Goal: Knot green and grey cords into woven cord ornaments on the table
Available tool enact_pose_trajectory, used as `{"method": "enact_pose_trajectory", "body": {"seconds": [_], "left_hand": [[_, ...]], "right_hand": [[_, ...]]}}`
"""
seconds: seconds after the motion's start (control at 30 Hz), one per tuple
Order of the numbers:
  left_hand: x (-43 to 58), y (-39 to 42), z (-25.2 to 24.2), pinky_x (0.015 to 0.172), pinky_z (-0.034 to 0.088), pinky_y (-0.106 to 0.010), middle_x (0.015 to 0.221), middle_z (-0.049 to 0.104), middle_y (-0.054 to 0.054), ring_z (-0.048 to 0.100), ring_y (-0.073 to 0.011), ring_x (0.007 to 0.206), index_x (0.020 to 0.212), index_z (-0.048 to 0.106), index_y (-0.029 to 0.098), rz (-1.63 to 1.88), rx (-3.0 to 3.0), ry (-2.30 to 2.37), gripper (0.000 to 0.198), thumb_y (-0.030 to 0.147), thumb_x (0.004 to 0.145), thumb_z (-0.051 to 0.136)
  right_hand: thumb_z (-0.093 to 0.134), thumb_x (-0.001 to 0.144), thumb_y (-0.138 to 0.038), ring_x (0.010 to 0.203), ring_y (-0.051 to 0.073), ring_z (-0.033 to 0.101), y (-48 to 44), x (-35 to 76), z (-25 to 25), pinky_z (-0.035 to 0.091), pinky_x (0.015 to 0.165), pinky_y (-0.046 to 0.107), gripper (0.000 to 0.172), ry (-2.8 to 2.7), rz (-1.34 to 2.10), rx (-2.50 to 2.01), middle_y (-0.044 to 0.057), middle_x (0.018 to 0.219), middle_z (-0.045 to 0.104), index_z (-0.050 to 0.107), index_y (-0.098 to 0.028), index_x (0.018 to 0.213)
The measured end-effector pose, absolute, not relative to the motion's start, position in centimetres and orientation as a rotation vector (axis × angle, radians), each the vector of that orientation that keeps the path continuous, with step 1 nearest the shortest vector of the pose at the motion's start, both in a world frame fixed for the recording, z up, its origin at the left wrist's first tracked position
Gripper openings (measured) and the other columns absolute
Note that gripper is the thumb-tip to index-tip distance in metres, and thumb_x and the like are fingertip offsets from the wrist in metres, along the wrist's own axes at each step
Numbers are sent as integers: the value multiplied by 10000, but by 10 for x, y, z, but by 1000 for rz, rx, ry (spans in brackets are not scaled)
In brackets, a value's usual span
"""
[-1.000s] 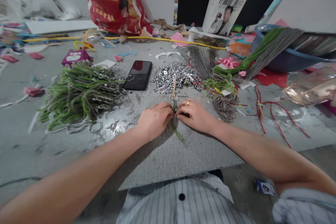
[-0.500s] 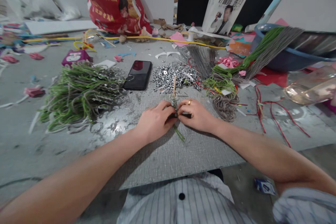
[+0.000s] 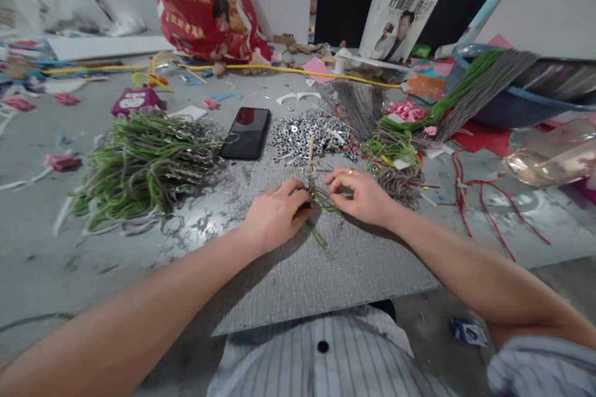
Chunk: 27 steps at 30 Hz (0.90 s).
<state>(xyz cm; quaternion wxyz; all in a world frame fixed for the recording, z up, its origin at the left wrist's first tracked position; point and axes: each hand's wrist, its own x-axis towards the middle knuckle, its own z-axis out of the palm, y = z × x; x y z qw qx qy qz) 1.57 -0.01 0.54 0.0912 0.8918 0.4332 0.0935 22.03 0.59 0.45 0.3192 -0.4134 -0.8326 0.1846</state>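
Observation:
A green and grey cord (image 3: 317,235) hangs from a metal ring (image 3: 308,169) at a small wooden stick (image 3: 311,150) standing up from the table. My left hand (image 3: 278,213) pinches the cord just below the ring, its fingers closed. Right of it, my right hand (image 3: 358,194), with a gold ring on one finger, is curled with thumb and forefinger together at a cord loop (image 3: 327,200). Two green ends trail toward me below the left fingers. The fingertips partly hide the knotted part.
Left lies a heap of green and grey cords with rings (image 3: 149,173). Behind are a phone (image 3: 246,133) and a pile of small metal pieces (image 3: 298,131). Right are loose cord bundles (image 3: 395,161), red cords (image 3: 484,181), a blue basin (image 3: 507,105) and a clear bottle (image 3: 549,155).
My right hand has moved right, away from my left hand, drawing a cord loop out sideways. My left hand stays in place on the cord.

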Motion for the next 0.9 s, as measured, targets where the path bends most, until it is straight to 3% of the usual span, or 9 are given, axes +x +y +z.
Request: {"method": "enact_pose_trajectory", "body": {"seconds": [0.23,0.5,0.67,0.9], "left_hand": [[16,-1,6,732,523,-342,1095,589,-66,634,-211,893,974,599,193,309,2624,1276,200,279,855,463],[0,6,11,734,510,-288,1035,578,-88,607,-155,827,924,578,159,597,2511,1116,201,159,775,444],[-4,8,15,615,491,-281,1058,577,-95,591,-132,658,879,615,155,380,2593,1214,193,192,799,443],[3,3,15,623,486,-308,1089,591,-59,633,-189,773,938,649,206,165,2770,1262,242,275,862,429]], "right_hand": [[537,728,-131,820,152,601,8,221,4,445,769,297,96,-2259,472,-1114,39,838,650,535,-193,655],[525,797,-181,842,165,598,7,223,0,443,776,314,83,-2312,299,-1024,56,876,656,608,-182,809],[524,833,-216,802,173,574,3,221,0,411,773,327,127,-2402,157,-976,51,829,645,637,-190,782],[524,855,-257,787,181,554,0,213,1,380,749,336,181,-2498,132,-955,58,824,637,669,-174,784]]}}
